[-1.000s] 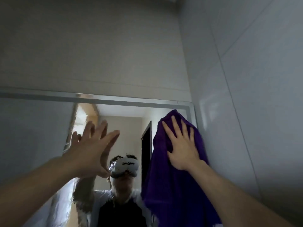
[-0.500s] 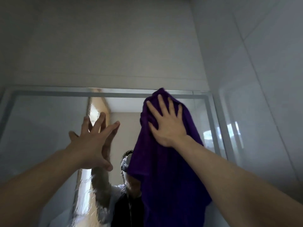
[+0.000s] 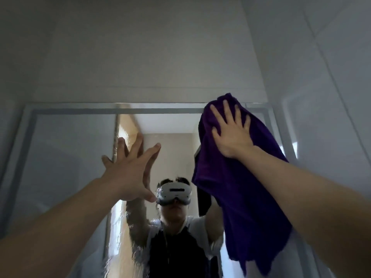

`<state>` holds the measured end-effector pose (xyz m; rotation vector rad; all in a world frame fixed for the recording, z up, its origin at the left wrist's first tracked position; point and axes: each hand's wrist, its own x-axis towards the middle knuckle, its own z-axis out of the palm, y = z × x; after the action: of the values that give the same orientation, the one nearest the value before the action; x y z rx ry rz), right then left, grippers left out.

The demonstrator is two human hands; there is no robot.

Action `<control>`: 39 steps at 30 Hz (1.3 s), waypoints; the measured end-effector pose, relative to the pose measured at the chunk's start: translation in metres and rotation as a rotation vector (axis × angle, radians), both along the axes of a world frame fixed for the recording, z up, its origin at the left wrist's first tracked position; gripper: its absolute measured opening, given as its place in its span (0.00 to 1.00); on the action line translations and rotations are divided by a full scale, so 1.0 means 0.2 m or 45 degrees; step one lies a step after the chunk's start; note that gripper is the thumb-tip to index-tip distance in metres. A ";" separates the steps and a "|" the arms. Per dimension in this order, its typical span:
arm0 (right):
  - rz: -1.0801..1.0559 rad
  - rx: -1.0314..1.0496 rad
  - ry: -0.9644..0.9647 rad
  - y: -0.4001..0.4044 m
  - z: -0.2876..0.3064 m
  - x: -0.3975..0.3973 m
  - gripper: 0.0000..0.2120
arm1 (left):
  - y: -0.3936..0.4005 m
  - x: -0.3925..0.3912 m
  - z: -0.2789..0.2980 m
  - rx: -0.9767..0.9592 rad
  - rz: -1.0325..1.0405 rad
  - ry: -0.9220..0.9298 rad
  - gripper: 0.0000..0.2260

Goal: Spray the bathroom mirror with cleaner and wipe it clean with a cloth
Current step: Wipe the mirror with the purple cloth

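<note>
No brand, label or writing could be read. The right hand (image 3: 230,133) lay flat with straight, spread fingers, pressing the purple cloth (image 3: 247,193) against the mirror (image 3: 66,157) at its top edge, near the upper right corner; the cloth hung down below the palm. The left hand (image 3: 128,173) was open, fingers splayed and holding nothing, raised at the glass beside the right hand. Since half a second earlier, the right hand and cloth had shifted rightward, uncovering the reflected headset (image 3: 173,192).
</note>
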<state>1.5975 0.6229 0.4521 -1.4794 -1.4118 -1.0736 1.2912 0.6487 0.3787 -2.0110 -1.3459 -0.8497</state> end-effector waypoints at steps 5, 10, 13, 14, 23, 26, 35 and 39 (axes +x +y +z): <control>0.044 -0.004 -0.078 0.07 0.04 -0.33 0.33 | -0.02 0.02 0.00 -0.037 -0.009 -0.041 0.66; 0.111 -0.055 -0.580 0.06 -0.28 -0.27 0.33 | -0.04 0.02 0.00 -0.020 -0.026 -0.085 0.59; 0.121 -0.096 -0.671 0.02 -0.38 -0.04 0.36 | -0.05 0.02 -0.01 -0.012 -0.003 -0.040 0.64; 0.102 -0.101 -0.639 -0.01 -0.36 0.02 0.37 | -0.05 0.02 -0.01 -0.014 0.002 -0.030 0.65; 0.014 0.035 0.030 0.05 0.07 -0.13 0.34 | -0.06 0.03 0.00 -0.057 -0.017 -0.052 0.66; 0.079 0.008 0.018 0.07 0.05 -0.30 0.35 | -0.06 0.03 0.01 -0.084 -0.023 -0.067 0.67; 0.133 -0.144 -0.599 -0.01 -0.33 -0.07 0.39 | -0.05 0.02 -0.01 -0.071 -0.025 -0.086 0.67; 0.006 -0.118 -0.434 -0.02 -0.16 0.04 0.41 | -0.04 0.04 0.00 -0.058 -0.017 -0.076 0.68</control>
<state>1.6049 0.6179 0.4203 -1.4020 -1.7179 -1.3191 1.2998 0.6406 0.3778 -2.0460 -1.3979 -0.8996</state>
